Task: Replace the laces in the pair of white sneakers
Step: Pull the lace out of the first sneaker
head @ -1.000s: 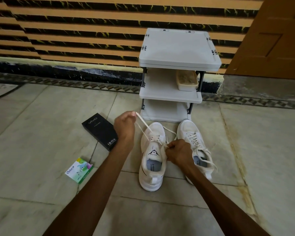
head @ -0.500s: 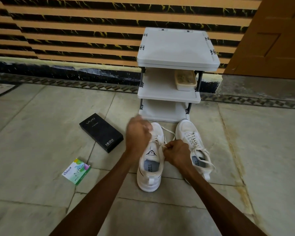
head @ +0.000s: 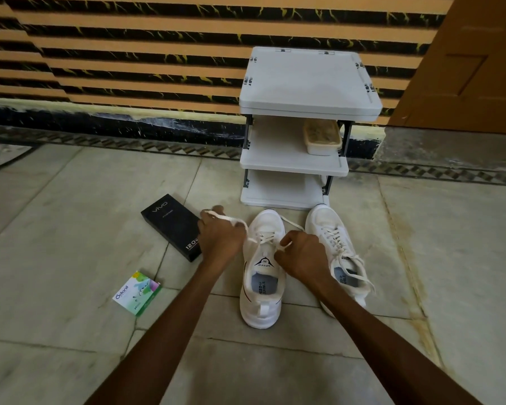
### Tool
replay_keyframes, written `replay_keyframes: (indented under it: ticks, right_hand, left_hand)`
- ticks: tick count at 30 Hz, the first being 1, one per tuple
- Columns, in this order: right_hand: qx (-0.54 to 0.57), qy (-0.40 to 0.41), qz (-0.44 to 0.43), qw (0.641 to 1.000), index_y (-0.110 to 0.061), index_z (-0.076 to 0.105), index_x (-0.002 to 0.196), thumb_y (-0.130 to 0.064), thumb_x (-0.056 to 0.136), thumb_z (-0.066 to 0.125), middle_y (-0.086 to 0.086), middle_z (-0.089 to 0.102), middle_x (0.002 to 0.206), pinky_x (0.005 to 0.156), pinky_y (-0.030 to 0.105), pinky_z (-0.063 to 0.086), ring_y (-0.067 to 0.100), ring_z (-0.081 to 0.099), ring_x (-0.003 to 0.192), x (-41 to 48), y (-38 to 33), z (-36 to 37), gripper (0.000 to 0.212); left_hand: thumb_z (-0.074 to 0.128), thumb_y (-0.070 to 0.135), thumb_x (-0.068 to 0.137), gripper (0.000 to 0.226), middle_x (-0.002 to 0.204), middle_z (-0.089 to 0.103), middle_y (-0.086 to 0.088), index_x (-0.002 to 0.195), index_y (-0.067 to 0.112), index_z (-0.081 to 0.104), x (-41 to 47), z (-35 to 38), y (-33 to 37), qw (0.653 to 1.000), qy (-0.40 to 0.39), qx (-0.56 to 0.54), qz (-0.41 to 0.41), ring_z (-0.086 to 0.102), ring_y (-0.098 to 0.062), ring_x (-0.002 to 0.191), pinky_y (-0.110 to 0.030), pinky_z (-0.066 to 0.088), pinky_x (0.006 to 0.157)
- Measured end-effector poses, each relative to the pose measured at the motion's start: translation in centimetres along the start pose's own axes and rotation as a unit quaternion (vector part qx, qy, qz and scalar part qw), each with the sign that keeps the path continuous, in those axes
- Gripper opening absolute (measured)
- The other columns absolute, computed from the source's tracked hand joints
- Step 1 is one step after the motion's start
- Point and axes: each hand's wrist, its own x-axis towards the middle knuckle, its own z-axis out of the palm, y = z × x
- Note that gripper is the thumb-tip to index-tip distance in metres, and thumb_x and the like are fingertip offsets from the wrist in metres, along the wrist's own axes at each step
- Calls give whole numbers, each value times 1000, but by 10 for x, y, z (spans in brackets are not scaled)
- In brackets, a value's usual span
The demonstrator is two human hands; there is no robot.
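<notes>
Tiled floor (head: 70, 185), white rack (head: 307, 80) behind: left hand (head: 221, 238) grips a lace (head: 231, 219) stretched from the left sneaker (head: 263, 305), right hand (head: 303, 255) pinches it with curled fingers at the eyelets; second sneaker (head: 323, 220) just beside.

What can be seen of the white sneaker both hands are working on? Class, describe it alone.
The white sneaker stands upright on the tiled floor, toe toward the shelf, heel loop nearest the camera. Its tongue bears a black triangular logo; the insole is pale blue. A white lace crosses the eyelets; the left hand holds one end pulled leftward, the right hand pinches the other.
</notes>
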Motion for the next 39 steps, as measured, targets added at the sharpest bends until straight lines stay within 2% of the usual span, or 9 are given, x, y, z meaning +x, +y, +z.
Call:
replay_keyframes:
  ticks: [7, 14, 20, 25, 30, 32, 34, 37, 39]
  right_hand:
    - [-78, 17, -63, 995, -16, 64, 72, -34, 86, 59, 2, 62, 65, 52, 22, 35, 22, 64, 63, 1, 1, 9, 23]
    - [5, 44, -93, 995, -13, 66, 68, -22, 85, 63, 1, 65, 62, 54, 22, 36, 11, 51, 51, -7, 19, 19, 19]
    - [219, 51, 99, 969, 1, 71, 72, -11, 79, 66, 18, 65, 64, 48, 18, 38, 17, 56, 57, -8, 26, 19, 15]
    - [-84, 21, -90, 992, -25, 55, 119, -17, 74, 68, 3, 51, 118, 77, 36, 54, 23, 55, 101, -2, -8, 16, 48]
    - [-224, -54, -176, 957, -24, 55, 131, -24, 80, 72, 7, 42, 132, 86, 37, 49, 30, 43, 118, 1, -20, 24, 53]
    - [-155, -55, -167, 972, -19, 61, 120, -16, 79, 70, 7, 45, 125, 82, 27, 45, 28, 45, 114, 5, -16, 25, 42]
    - [97, -20, -29, 995, -19, 65, 91, -2, 76, 61, 4, 55, 102, 74, 16, 45, 24, 56, 94, 10, -13, 22, 23]
    - [502, -24, 274, 820, -14, 55, 70, 13, 73, 51, 8, 53, 70, 54, 28, 44, 19, 50, 59, 23, -10, 14, 27]
    - [501, -32, 288, 816, -11, 56, 74, 6, 80, 55, 9, 51, 67, 50, 27, 38, 18, 45, 56, 27, -7, 15, 18]
  left_hand:
    - [75, 34, 78, 48, 105, 65, -6, 114, 15, 50, -26, 19, -15, 980, -160, 100, 61, 63, -23, 93, -28, 45, 70]
    - [69, 22, 85, 64, 110, 66, -12, 142, 13, 39, -30, 32, -26, 984, 13, 89, 153, 65, -30, 99, -37, 53, 80]
    - [80, 11, 76, 63, 110, 63, -14, 129, 7, 47, -10, 25, -44, 978, -61, -185, -74, 63, -26, 94, -40, 54, 86]
    - [81, 20, 77, 67, 78, 63, 5, 130, 20, 40, -12, 24, -43, 990, -71, -117, 27, 63, -11, 76, -30, 54, 74]
    - [77, 23, 81, 66, 75, 60, 8, 134, 20, 39, -16, 23, -38, 994, -54, -61, 77, 60, -9, 72, -23, 50, 71]
    - [76, 20, 82, 64, 76, 60, 5, 134, 18, 39, -16, 22, -38, 993, -55, -55, 85, 61, -13, 74, -25, 51, 71]
    - [75, 17, 81, 62, 76, 61, 1, 133, 16, 41, -16, 21, -39, 993, -56, -57, 83, 62, -16, 74, -25, 51, 68]
    - [74, 15, 80, 60, 74, 60, 2, 131, 15, 43, -17, 22, -39, 994, -52, -53, 82, 61, -14, 71, -19, 45, 61]
    - [75, 15, 80, 59, 72, 58, 6, 131, 16, 43, -18, 22, -39, 994, -48, -49, 85, 59, -10, 68, -15, 41, 57]
